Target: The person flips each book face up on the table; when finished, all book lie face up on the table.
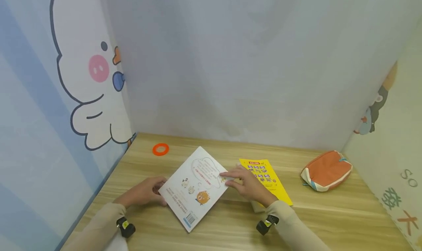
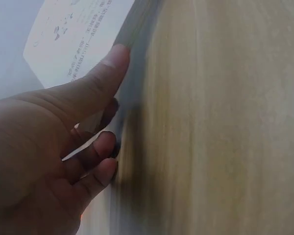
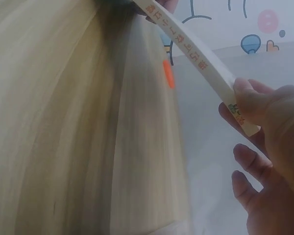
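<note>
Near the middle of the wooden table (image 1: pixel 329 221), as I watch: white book (image 1: pixel 194 188), printed cover and barcode up, held raised at a slant. Left hand (image 1: pixel 150 192) clamped on its left edge, thumb on top, other fingers below. Right hand (image 1: pixel 245 183) pinches the right corner between thumb and finger. Just right of the book, a yellow booklet (image 1: pixel 275 181), partly hidden by that hand. Far left, orange ring (image 1: pixel 154 150); far right, orange-and-white pouch (image 1: pixel 328 170).

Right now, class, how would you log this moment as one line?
left hand, right hand: hold white book | yellow booklet, orange pouch, orange ring: on table
</note>
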A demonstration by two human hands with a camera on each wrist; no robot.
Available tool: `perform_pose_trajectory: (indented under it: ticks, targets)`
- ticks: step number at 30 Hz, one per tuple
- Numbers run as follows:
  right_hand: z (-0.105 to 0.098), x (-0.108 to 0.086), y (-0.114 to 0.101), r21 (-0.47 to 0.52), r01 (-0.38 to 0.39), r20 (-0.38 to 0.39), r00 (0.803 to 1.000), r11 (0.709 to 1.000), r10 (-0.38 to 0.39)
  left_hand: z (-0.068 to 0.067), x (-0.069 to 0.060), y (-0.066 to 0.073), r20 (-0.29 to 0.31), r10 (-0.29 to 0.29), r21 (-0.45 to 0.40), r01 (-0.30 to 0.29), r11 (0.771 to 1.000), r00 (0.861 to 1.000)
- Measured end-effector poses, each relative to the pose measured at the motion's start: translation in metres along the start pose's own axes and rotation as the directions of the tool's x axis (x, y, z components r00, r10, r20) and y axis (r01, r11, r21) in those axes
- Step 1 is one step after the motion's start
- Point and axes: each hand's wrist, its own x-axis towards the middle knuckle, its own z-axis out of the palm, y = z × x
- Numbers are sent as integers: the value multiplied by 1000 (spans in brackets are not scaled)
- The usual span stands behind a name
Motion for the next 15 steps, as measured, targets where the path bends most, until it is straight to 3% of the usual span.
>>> perform_pose_trajectory:
  ticks: [4,11,15]
  targets:
    - [-1,-3,2,-11,-22,2,1000,1000,22,1,-1,-1,17,40,-43,-39,998,999]
    - [1,-4,8,-32,-45,13,999,998,45,1,-8,2,-6,80,-143,-80,987,997]
    - [5,-5,11,-51,-75,28,997,996,76,-2,-14,6,-14,110,-145,-111,983,994]
